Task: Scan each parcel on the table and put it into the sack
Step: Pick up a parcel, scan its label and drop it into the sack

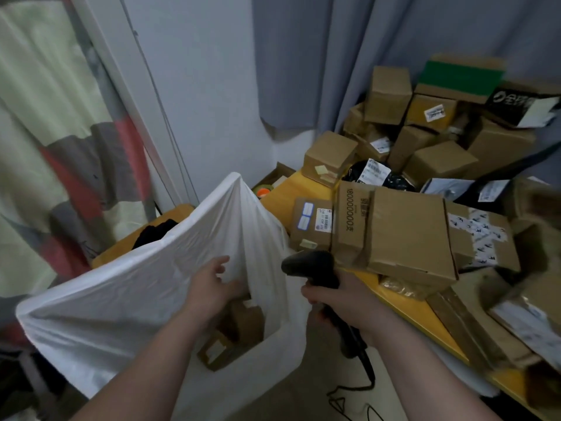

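Parcel (239, 323) in brown cardboard is lying inside the white sack (121, 284), just under the left hand (212, 284). That hand is hovering at the sack's mouth with its fingers spread loosely, gripping nothing, probably placed to keep the opening clear. At three o'clock from it, the right hand (337, 296) is clenching the handle of a black scanner (303, 264), whose head is pointing toward the pile, seemingly ready for the next label. At two o'clock, unscanned boxes (409, 232) are crowding the yellow table (303, 186). One carton (352, 220) is showing "180000000" and one character. Labels elsewhere are reading too small or blurred.
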